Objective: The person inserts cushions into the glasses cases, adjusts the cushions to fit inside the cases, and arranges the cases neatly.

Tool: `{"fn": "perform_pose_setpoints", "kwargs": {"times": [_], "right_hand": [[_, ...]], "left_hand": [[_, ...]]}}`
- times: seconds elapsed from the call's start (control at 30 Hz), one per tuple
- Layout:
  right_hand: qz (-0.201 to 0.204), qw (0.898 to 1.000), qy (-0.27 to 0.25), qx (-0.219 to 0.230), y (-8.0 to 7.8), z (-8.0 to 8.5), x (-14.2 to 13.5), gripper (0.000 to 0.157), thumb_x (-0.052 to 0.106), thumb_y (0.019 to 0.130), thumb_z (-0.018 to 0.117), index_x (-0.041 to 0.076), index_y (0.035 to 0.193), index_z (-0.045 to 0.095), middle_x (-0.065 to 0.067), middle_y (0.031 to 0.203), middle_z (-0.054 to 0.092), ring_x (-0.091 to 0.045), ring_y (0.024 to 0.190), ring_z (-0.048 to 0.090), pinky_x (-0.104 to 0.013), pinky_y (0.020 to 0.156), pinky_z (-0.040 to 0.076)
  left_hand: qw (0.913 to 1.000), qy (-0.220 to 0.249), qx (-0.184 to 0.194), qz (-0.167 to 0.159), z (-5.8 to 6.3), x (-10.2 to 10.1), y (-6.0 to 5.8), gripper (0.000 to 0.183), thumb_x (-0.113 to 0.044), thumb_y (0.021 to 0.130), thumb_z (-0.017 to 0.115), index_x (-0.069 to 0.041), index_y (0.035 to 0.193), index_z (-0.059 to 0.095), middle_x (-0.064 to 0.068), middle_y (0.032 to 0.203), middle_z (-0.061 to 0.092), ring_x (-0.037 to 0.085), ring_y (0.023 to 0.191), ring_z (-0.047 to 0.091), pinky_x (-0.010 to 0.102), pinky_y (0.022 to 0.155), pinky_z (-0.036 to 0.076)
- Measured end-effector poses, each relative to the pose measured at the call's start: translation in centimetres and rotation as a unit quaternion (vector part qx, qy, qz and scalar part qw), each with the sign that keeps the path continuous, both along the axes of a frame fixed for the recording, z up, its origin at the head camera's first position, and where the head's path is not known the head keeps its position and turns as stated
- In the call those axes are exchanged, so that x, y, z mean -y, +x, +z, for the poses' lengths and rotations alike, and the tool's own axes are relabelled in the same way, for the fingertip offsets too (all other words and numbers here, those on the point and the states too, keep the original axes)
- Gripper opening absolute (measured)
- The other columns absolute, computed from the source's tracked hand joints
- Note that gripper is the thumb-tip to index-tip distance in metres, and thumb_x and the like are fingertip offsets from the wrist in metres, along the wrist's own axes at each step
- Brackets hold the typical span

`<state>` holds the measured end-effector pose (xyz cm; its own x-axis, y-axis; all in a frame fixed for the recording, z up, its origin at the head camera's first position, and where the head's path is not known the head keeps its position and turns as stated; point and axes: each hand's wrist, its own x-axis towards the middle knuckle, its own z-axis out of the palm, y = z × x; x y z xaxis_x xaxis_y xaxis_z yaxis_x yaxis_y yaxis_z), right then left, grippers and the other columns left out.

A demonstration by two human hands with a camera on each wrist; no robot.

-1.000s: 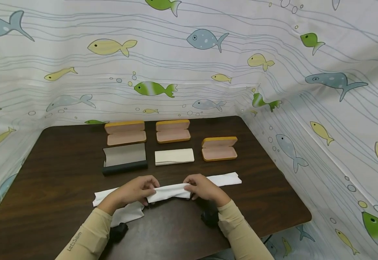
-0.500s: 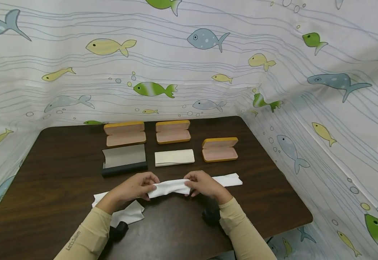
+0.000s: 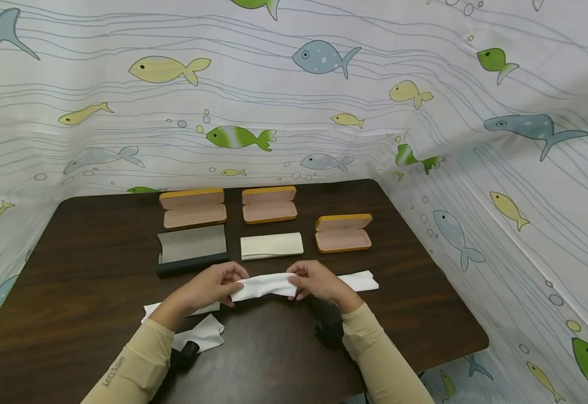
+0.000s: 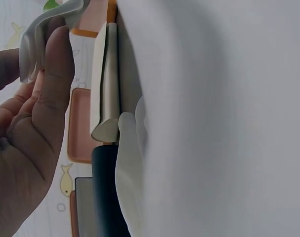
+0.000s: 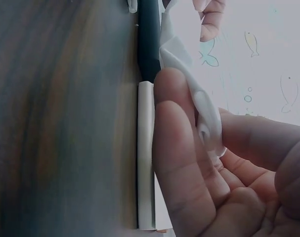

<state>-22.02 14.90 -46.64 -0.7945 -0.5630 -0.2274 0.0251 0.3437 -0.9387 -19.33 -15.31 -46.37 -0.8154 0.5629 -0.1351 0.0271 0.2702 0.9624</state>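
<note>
White cloth strip, whose ends our left hand and right hand pinch above the table, appears nearer the cream case than one second ago, so we judge its handling unfinished.

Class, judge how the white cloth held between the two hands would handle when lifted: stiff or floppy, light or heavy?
The white cloth is probably floppy: it creases and bends between the left hand and the right hand. It also looks light, a thin strip pinched at its ends.
</note>
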Motion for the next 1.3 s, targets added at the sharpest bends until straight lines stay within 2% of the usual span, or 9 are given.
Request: {"fn": "perform_pose_setpoints", "kwargs": {"times": [0.17,0.4,0.53,0.77,1.03,1.3], "right_hand": [[0.002,1.000,-0.008,0.001,-0.5,0.2,-0.1,0.023,0.005,0.104,0.056,-0.010,0.122,0.061,-0.014,0.097,0.069,-0.023,0.078,0.072,-0.036,0.068,0.062],[0.000,1.000,-0.009,0.002,-1.2,0.8,0.1,0.026,0.004,0.103,0.058,-0.010,0.124,0.060,-0.014,0.096,0.065,-0.022,0.079,0.072,-0.042,0.073,0.062],[-0.003,1.000,-0.009,0.001,-1.7,0.9,0.2,0.027,0.002,0.103,0.058,-0.011,0.126,0.059,-0.014,0.094,0.064,-0.022,0.080,0.073,-0.038,0.074,0.062],[-0.012,1.000,-0.021,0.016,-2.7,1.1,0.4,0.032,-0.001,0.103,0.056,-0.013,0.132,0.055,-0.017,0.098,0.063,-0.020,0.079,0.072,-0.036,0.074,0.062],[-0.021,0.999,-0.025,0.025,-3.8,1.2,0.5,0.031,0.000,0.103,0.056,-0.010,0.132,0.057,-0.017,0.103,0.065,-0.018,0.078,0.070,-0.032,0.073,0.061],[-0.024,0.999,-0.023,0.024,-4.7,1.2,0.7,0.033,0.001,0.102,0.057,-0.009,0.134,0.057,-0.017,0.103,0.066,-0.018,0.079,0.071,-0.035,0.075,0.062]], "left_hand": [[1.0000,0.004,0.004,0.001,0.1,0.0,-0.4,0.025,-0.010,0.104,0.059,0.004,0.124,0.055,0.012,0.098,0.062,0.022,0.082,0.061,0.042,0.072,0.061],[0.9996,0.007,0.021,0.015,0.1,0.2,-1.2,0.027,-0.011,0.104,0.059,0.004,0.126,0.055,0.012,0.100,0.061,0.024,0.083,0.062,0.043,0.073,0.061],[0.9995,0.006,0.026,0.019,0.1,0.4,-1.7,0.028,-0.010,0.104,0.059,0.004,0.127,0.054,0.012,0.101,0.061,0.023,0.082,0.061,0.042,0.074,0.061],[0.9990,0.017,0.037,0.020,0.3,0.7,-2.4,0.030,-0.012,0.105,0.057,0.005,0.129,0.052,0.012,0.103,0.060,0.023,0.083,0.060,0.046,0.077,0.060],[0.9980,0.027,0.053,0.023,0.7,0.8,-3.6,0.032,-0.012,0.105,0.057,0.006,0.131,0.050,0.012,0.104,0.059,0.024,0.086,0.062,0.045,0.078,0.060],[0.9970,0.032,0.062,0.035,0.4,0.9,-4.6,0.031,-0.013,0.105,0.059,0.005,0.129,0.052,0.013,0.104,0.060,0.032,0.093,0.062,0.048,0.079,0.060]]}}
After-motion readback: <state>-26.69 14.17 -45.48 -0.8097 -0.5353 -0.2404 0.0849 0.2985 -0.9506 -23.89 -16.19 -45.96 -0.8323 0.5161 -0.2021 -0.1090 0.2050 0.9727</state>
